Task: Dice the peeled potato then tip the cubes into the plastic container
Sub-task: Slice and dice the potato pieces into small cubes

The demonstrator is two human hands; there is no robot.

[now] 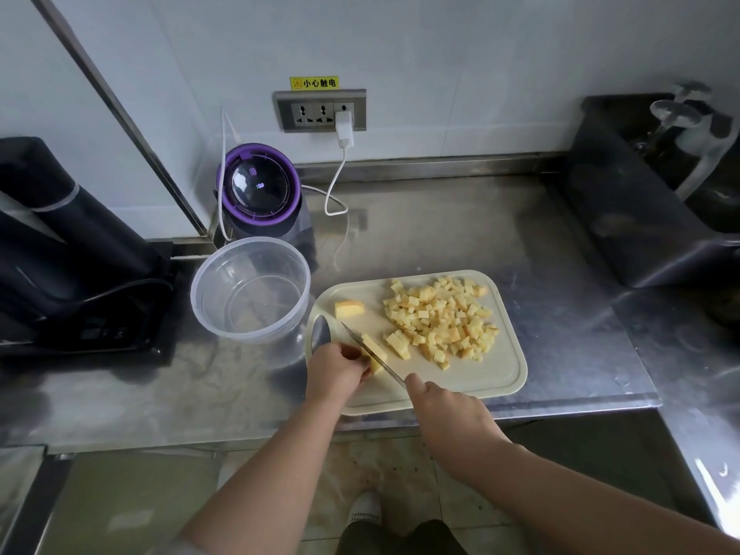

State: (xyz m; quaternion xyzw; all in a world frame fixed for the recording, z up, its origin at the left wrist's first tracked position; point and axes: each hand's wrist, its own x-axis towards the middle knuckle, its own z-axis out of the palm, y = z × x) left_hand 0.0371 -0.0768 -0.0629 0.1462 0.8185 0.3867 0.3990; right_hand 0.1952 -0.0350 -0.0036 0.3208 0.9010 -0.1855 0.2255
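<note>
Slicing on the cutting board (pixel 480 374), the right grip (pixel 444 410) is clamped round the knife (pixel 354 336) while the left grip (pixel 336 366) pinches a potato piece (pixel 379 347) under the blade; diced cubes (pixel 440 318) heap alongside, the plastic container (pixel 224 266) just left of the board on the counter (pixel 520 234)

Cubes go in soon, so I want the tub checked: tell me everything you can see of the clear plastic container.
The plastic container is a round, clear, thin-walled tub with a rolled rim and no lid. It stands upright, mouth up, on the steel counter and looks empty. It sits just left of the cutting board, so close that I cannot tell whether they touch, and in front of the purple-rimmed appliance. The left hand and right hand are clear of it.
</note>
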